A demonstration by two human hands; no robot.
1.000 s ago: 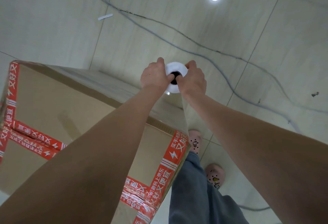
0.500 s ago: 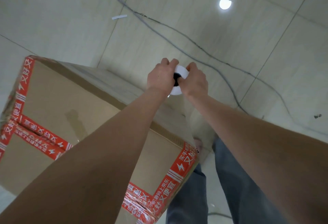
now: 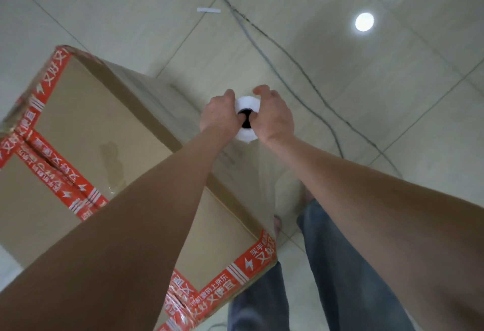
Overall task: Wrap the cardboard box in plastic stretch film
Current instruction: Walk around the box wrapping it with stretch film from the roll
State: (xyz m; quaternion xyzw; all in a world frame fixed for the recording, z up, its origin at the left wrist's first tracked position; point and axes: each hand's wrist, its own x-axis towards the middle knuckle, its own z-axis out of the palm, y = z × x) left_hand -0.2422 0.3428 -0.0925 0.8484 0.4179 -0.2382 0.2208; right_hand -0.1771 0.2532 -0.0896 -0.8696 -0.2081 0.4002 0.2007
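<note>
Cardboard box (image 3: pixel 104 126): large, brown, standing on the tiled floor (image 3: pixel 104 3) at the person's left. Its top edges and centre seam are bound in red printed tape (image 3: pixel 246 265). The long side facing the roll shows a glossy, wrinkled skin, which I take for film already laid. Roll of stretch film (image 3: pixel 247 102): white, held upright just off that side of the box, its dark core end toward the camera. Film sheet (image 3: pixel 264 173): a clear, taut band running from the roll back to the box's near corner, where it meets the taped edge. Left hand (image 3: pixel 218 114): curled round the left of the roll's top, thumb apparently tucked into the core. Right hand (image 3: pixel 275 118): curled round the other side likewise, fingertips over the far rim; both hands hold the roll and nothing else. Step in hand, as I judge it: walking the roll round the box to lay a turn along the long side. Progress: partial; the top face looks like bare cardboard, and I cannot tell how many turns lie on the sides. Next move calls for steady tension on the sheet, the roll upright and close to the wall, then a clean turn round the far corner without the band necking or tearing. Surroundings: legs in blue jeans (image 3: pixel 340 252) by the near corner, a grey cable (image 3: pixel 288 58) trailing over the floor where the path may run, a white scrap (image 3: pixel 208 10), a round lamp reflection (image 3: pixel 364 22).
</note>
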